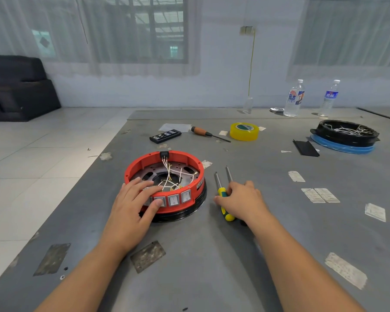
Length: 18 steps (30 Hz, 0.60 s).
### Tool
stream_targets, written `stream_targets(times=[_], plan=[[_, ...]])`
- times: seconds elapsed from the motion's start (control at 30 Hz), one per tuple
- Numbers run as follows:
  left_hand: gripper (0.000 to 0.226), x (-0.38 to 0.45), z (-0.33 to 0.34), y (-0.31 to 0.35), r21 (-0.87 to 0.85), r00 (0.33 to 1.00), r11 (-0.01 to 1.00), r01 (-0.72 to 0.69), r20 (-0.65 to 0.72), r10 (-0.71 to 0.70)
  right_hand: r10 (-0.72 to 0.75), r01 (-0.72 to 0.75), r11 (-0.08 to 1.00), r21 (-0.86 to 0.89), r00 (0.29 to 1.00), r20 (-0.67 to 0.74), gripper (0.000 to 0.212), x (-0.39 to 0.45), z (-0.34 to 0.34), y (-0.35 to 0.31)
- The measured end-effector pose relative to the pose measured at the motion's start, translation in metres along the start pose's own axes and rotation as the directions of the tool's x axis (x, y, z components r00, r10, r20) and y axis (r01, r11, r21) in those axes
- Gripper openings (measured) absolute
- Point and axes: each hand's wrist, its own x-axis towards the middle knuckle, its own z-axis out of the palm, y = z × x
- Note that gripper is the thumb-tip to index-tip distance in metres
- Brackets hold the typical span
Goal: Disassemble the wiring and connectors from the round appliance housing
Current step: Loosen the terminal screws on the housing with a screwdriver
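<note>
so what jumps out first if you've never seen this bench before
The bright red round housing in the middle of the grey table, full of tangled white wires, draws the eye first; the left hand rests on its near rim. Just right of it, the right hand lies over a yellow-green screwdriver. Farther back sits a yellow tape roll.

Screwdrivers point(223, 197) right of housing point(164, 176) — (near).
</note>
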Motion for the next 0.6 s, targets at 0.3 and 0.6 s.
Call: stream_targets(times=[0.3, 0.6], plan=[[0.048, -0.001, -0.002, 0.001, 0.0, 0.999, 1.0, 0.024, 0.031, -0.024, 0.112, -0.115, 0.991, -0.071, 0.993, -0.046, 0.041, 0.017, -0.007, -0.007], [0.051, -0.002, -0.001, 0.002, 0.005, 0.999, 1.0, 0.031, 0.034, -0.031, 0.139, -0.141, 0.99, -0.01, 0.986, -0.096, 0.052, 0.027, -0.007, 0.012]])
